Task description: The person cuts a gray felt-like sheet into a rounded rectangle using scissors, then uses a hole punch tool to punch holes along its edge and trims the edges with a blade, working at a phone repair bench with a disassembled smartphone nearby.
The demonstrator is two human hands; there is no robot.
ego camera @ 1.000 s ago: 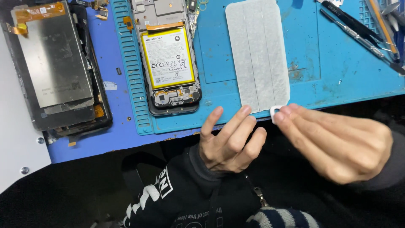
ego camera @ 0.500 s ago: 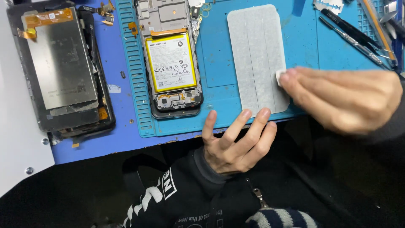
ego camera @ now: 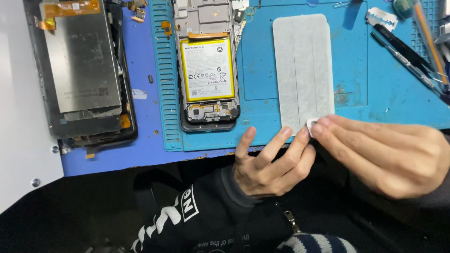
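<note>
A pale grey rectangular sheet [ego camera: 303, 70] with lengthwise strips lies on the blue work mat [ego camera: 361, 70]. My right hand [ego camera: 389, 154] comes in from the right and pinches a small white tab [ego camera: 311, 123] at the sheet's near edge between thumb and fingertips. My left hand [ego camera: 267, 164], in a black sleeve, rests at the mat's front edge with its fingers spread. Its fingertips lie just below the sheet's near left corner and hold nothing. An opened phone body [ego camera: 208, 115] with a yellow-framed battery [ego camera: 207, 70] lies left of the sheet.
A detached screen assembly [ego camera: 82, 70] lies face down at the far left on a darker blue pad. A razor blade [ego camera: 382, 18], black tweezers [ego camera: 405, 54] and other thin tools sit at the mat's right side. A white surface [ego camera: 18, 140] borders the left.
My right hand went up along the sheet's right edge half a second ago and has come back down to the near edge, still pinching the white tab. My left hand has barely moved.
</note>
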